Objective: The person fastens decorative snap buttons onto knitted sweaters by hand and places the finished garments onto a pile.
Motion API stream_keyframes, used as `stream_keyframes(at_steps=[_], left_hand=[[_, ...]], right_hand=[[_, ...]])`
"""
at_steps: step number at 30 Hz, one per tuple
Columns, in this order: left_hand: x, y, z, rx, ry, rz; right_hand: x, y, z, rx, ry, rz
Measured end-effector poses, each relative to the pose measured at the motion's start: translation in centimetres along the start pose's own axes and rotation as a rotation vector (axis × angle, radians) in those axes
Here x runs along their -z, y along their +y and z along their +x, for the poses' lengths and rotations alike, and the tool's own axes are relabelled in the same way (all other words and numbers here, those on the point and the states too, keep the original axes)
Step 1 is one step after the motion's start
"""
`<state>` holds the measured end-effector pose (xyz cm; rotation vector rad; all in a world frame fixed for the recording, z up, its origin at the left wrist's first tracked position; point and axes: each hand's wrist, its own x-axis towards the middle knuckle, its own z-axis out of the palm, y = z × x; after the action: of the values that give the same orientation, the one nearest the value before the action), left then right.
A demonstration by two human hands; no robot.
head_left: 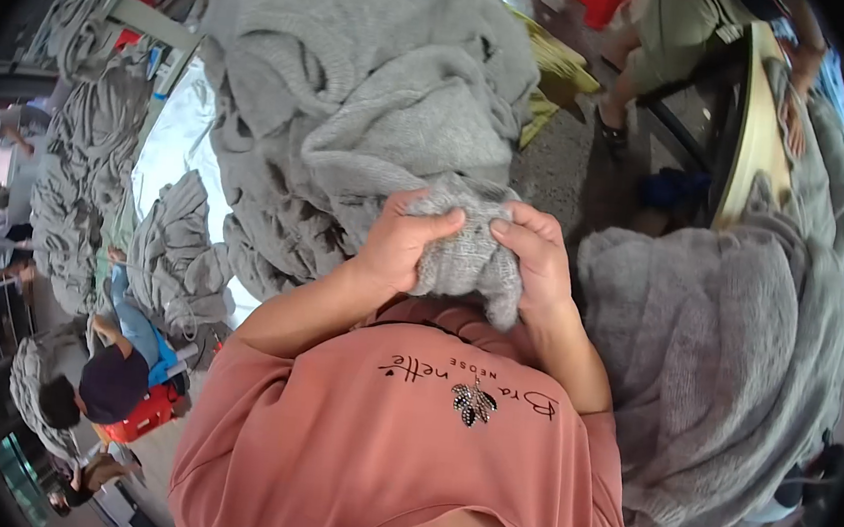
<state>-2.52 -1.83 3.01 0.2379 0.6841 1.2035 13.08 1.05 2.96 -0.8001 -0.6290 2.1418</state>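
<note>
A piece of grey knitted fabric is held up in front of my chest. My left hand grips its left side, the thumb lying on top and the fingers curled behind. On the opposite side, my right hand pinches the same piece in a similar way. The fabric is bunched between the two thumbs, and a loose end hangs down near my right hand. Directly beyond my hands lies a large heap of grey knitwear.
More grey knitwear is piled at the right, beside a curved pale board. A person stands at the upper right. At the lower left a person in dark clothing sits near a red stool. Yellow sheeting lies beyond the heap.
</note>
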Motion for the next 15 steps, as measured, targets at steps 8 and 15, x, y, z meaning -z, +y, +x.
stream_keyframes(at_steps=[8,15], left_hand=[[1.1,-1.4,0.6,-0.138,-0.012,0.12],[1.6,-1.2,0.4,-0.228,-0.014,0.547]], right_hand=[[0.7,0.0,-0.2,0.101,-0.033,-0.236],[0.8,0.3,-0.2,0.305,0.035,-0.55]])
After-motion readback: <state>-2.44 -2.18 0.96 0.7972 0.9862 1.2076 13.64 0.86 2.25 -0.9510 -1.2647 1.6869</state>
